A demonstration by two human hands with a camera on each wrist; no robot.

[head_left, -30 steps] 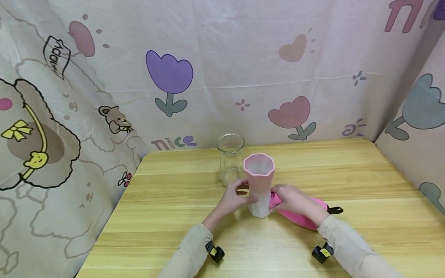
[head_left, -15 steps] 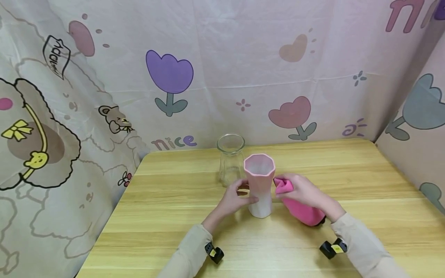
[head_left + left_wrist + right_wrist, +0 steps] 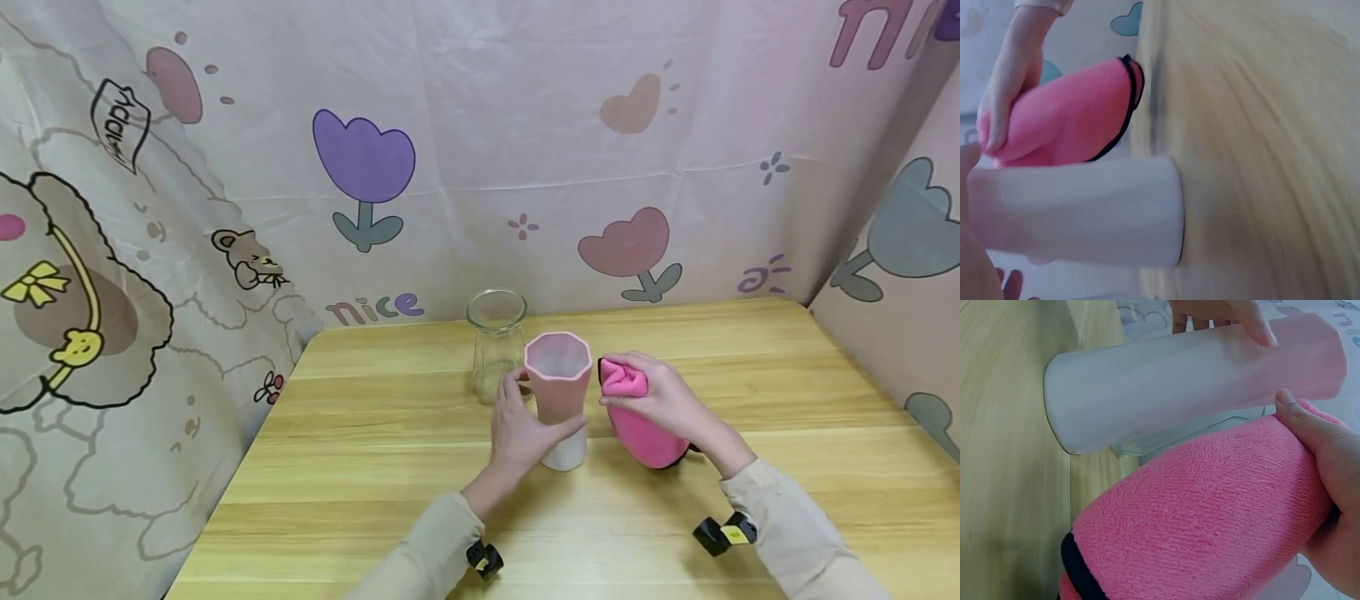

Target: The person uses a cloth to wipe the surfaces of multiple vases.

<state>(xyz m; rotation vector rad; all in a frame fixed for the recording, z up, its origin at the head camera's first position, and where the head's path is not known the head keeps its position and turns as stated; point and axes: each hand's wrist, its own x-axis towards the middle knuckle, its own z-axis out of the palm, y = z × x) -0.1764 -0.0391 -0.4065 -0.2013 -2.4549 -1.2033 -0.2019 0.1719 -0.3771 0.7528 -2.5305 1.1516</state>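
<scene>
the pink-and-white vase stands upright on the wooden table, its long axis vertical, its many-sided mouth facing up. just right of the vase, the pink cloth hangs folded, its long axis sloping from a gathered top near the vase's rim down and rightward to a black-edged lower end; whether that end touches the table, i cannot tell. the left hand comes from the vase's near left, thumb across its front and fingers curled round its side, clamped on it. the right hand, to the vase's right, pinches the cloth's top between thumb and fingers. since half a second ago, the left thumb has moved farther across the vase and the cloth has risen beside it; the vase keeps its spot. behind and left of the vase stands a clear glass container; beyond hangs a printed curtain.
</scene>
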